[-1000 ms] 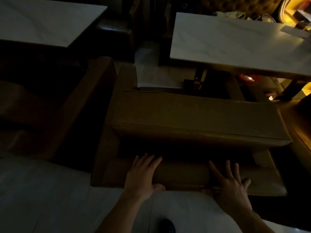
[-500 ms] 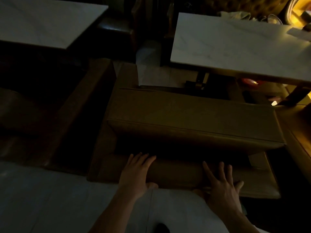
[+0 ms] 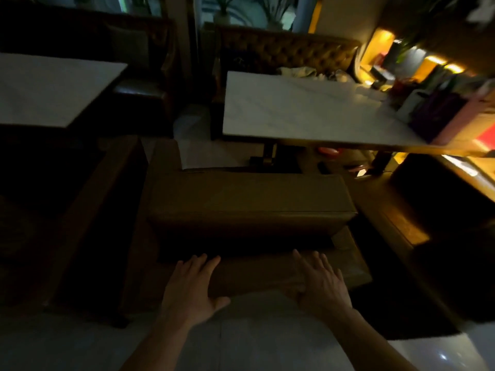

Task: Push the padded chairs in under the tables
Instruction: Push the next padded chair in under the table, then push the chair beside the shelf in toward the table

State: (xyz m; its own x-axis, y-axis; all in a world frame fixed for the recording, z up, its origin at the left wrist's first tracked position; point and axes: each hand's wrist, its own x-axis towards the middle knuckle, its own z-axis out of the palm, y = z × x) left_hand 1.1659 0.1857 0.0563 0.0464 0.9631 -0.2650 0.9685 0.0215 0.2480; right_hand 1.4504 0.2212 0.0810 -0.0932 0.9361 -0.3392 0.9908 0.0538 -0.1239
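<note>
Table pedestal [image 3: 268, 153] right before chair [image 3: 251, 199]

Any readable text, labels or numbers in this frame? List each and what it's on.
None can be read.
Boxes and bags at the right end of the white table: motion-blurred, any print unreadable.
Lit shelves behind them: too blurred and small to read.
Padded chair, left hand, right hand: no markings visible.

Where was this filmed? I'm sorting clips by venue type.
Probably a restaurant or café: marble-topped tables, a tufted booth bench behind one, and a padded chair being pushed in.
</note>
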